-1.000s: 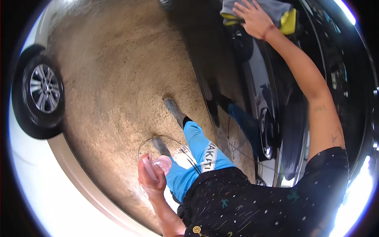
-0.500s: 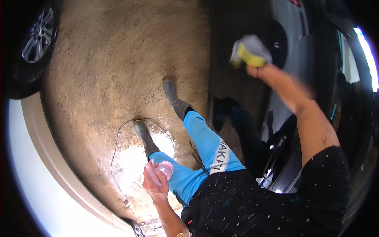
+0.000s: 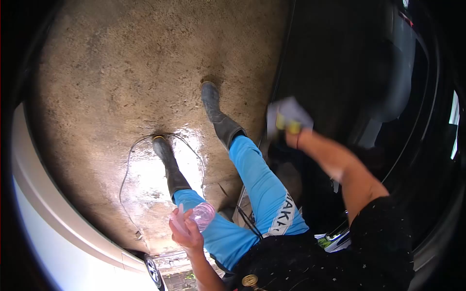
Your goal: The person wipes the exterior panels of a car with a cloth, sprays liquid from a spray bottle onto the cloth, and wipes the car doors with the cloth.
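Note:
My left hand (image 3: 188, 236) is closed around a clear pink plastic bottle (image 3: 204, 216), held beside my blue trouser leg. Its top looks like a pale spray head, partly covered by my fingers. My right arm reaches out over the side of a dark, shiny car (image 3: 335, 63). In my right hand (image 3: 295, 138) is a bunched grey and yellow cloth (image 3: 294, 112), smeared by motion. Whether the cloth touches the car's panel, I cannot tell.
A white car (image 3: 68, 237) with a wheel (image 3: 152, 271) stands on the left. The wet brown concrete floor (image 3: 145, 63) lies between the cars. A thin cable or hose (image 3: 127, 167) loops around one of my boots (image 3: 166, 157).
My right hand with the cloth has moved left and down in view, closer to my body. The left hand still holds the bottle. The camera view has shifted along the cars.

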